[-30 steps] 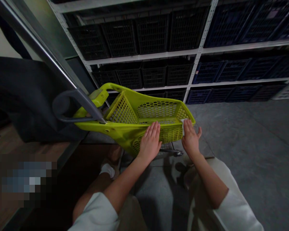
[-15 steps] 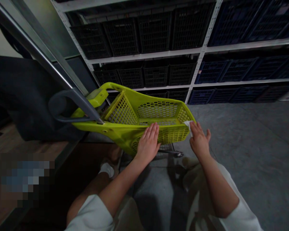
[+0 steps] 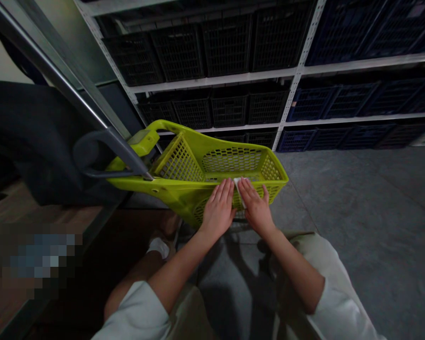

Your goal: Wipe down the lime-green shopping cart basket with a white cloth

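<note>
A yellow-green plastic shopping cart (image 3: 177, 189) with mesh-like holes in its basket stands in front of me. My left hand (image 3: 217, 205) lies on the near side of the basket, fingers straight and together over the rim, holding nothing. Close beside it, my right hand (image 3: 255, 205) presses a white wipe (image 3: 238, 186) against the same rim. Most of the wipe is hidden under my fingers, so I cannot tell whether it is cloth or paper.
White metal shelving (image 3: 212, 81) with rows of black crates (image 3: 228, 45) and dark blue crates (image 3: 308, 104) stands behind the cart. A metal pole (image 3: 74, 97) and a grey loop-shaped handle (image 3: 123, 151) are at the left. Grey concrete floor (image 3: 357, 203) extends to the right.
My right hand has slid left along the rim with the white wipe, from the basket's far right corner to beside my left hand. My left hand has stayed in place.
</note>
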A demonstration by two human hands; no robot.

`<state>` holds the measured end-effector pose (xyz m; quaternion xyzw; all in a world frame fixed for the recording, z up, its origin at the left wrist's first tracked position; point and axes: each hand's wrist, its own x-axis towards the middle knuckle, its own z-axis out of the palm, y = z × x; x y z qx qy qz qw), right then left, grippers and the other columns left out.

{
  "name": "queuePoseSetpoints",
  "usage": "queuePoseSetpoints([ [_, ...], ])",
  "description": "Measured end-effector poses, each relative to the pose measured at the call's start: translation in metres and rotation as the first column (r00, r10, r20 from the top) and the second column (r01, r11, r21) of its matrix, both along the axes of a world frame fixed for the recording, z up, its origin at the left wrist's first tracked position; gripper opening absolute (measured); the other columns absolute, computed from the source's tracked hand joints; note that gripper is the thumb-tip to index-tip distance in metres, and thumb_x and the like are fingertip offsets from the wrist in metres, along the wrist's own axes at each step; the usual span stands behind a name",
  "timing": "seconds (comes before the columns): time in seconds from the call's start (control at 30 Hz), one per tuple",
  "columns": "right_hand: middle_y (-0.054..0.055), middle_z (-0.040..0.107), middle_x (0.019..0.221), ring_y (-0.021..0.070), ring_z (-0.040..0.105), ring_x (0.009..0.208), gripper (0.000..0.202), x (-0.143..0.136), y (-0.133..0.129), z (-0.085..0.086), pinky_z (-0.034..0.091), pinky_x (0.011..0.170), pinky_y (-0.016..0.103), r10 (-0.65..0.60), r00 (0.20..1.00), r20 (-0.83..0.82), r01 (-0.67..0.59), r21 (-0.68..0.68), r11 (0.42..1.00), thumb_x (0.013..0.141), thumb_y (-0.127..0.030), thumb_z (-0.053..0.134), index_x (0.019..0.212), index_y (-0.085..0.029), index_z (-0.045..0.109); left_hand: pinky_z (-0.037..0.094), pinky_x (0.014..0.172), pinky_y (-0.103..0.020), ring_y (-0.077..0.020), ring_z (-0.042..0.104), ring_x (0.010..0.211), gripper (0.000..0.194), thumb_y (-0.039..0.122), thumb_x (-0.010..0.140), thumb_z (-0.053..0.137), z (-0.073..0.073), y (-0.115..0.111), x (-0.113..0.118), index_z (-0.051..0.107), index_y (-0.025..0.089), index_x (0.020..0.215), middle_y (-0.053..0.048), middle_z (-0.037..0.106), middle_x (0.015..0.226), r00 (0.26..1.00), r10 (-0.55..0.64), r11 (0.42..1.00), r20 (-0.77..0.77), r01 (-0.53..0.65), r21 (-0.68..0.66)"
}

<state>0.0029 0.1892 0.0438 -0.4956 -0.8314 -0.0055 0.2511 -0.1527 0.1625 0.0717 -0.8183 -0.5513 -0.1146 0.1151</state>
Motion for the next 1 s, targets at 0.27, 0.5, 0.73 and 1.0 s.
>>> queuePoseSetpoints([
  [0.27,0.013,0.049,0.152,0.0283,0.037,0.146,0.078,0.090,0.023,-0.018,0.014,0.116,0.068,-0.465,0.874,-0.140,0.464,-0.044,0.885,0.078,-0.005,0.040,0.154,-0.024,0.036,0.019,0.126,-0.043,-0.0277,0.017,0.154,0.081,0.034,0.091,0.054,0.003,-0.001,0.001,0.017,0.004,0.156,-0.017,0.021,0.165,1.000,0.000,1.000,-0.007,0.000,-0.007],
  [0.5,0.013,0.038,0.159,0.0216,0.031,0.149,0.086,0.017,0.005,-0.004,0.012,0.121,0.057,-0.128,0.990,-0.058,0.127,-0.014,0.992,0.071,-0.001,0.038,0.155,-0.016,0.032,0.019,0.127,-0.043,-0.0283,0.015,0.155,0.080,0.033,0.091,0.055,0.003,-0.001,0.005,0.020,0.002,0.155,-0.018,0.018,0.166,1.000,0.024,1.000,-0.005,-0.024,-0.011],
  [0.73,0.009,0.038,0.159,0.0195,0.031,0.149,0.087,0.033,0.001,-0.005,0.011,0.121,0.057,-0.140,0.990,-0.004,0.140,-0.010,0.990,0.070,-0.001,0.038,0.155,-0.019,0.033,0.020,0.126,-0.044,-0.0284,0.019,0.154,0.078,0.028,0.090,0.053,0.005,-0.001,0.002,0.020,0.004,0.156,-0.018,0.023,0.165,1.000,0.006,1.000,0.000,-0.006,-0.018],
  [1.0,0.012,0.045,0.155,0.0248,0.036,0.147,0.074,0.076,0.024,-0.015,0.017,0.116,0.065,-0.477,0.874,-0.094,0.475,-0.044,0.879,0.077,-0.006,0.036,0.150,-0.019,0.039,0.018,0.127,-0.042,-0.0282,0.016,0.154,0.079,0.031,0.092,0.054,0.006,-0.001,0.005,0.019,0.000,0.155,-0.019,0.019,0.165,0.999,0.025,0.999,-0.043,-0.026,-0.036],
])
